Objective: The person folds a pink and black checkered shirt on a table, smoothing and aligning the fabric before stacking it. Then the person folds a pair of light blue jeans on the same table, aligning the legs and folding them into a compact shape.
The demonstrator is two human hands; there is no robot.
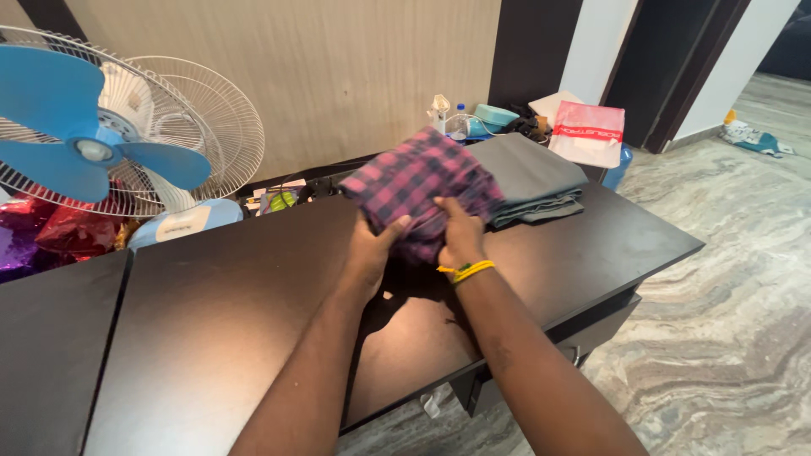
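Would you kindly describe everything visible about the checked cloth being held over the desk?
The pink-and-navy checked cloth looks like soft woven fabric, bunched and partly folded. It is lifted above the dark wooden desk, gripped at its near edge by the left hand and right hand. Its far side lies beside the folded grey garment; whether they touch is unclear.

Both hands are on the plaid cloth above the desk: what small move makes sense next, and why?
Probably lower the plaid cloth onto the grey folded stack beside it. Left hand and right hand both grip it, bunched and raised off the dark desk.
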